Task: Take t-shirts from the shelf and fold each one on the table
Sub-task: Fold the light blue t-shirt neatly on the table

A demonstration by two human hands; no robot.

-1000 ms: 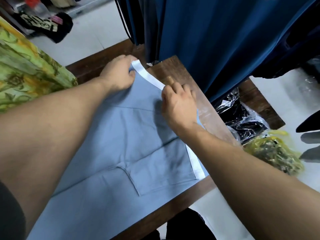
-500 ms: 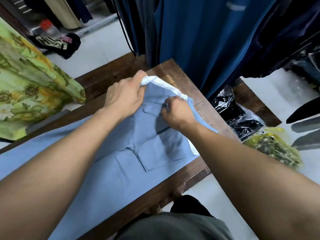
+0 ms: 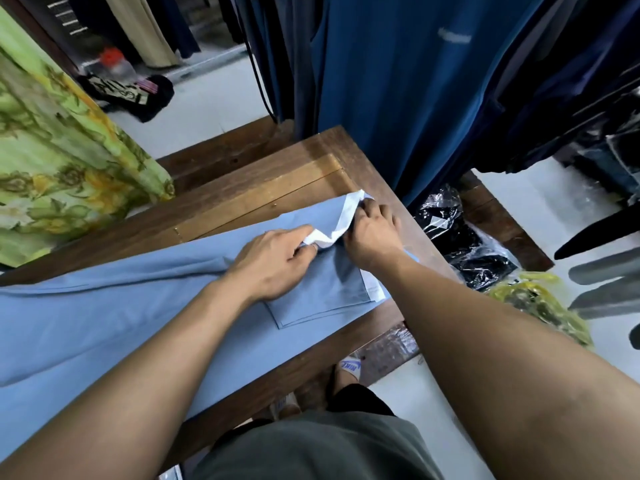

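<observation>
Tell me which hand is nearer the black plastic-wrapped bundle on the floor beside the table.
Right. The right hand pinches the light blue t-shirt's white collar at the wooden table's edge, just beside the black plastic-wrapped bundle; the left hand holds the collar farther inboard.

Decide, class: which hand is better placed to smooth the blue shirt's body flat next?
Probably the left hand: it lies over the light blue t-shirt, nearest the long wrinkle. The right hand pinches the white collar at the table end.

Upper left: green floral cloth [image 3: 59,157]. Top centre-right: dark blue hanging shirts [image 3: 398,98]. Right, on floor: black garments in plastic [image 3: 460,244], yellow bag [image 3: 540,303].
</observation>
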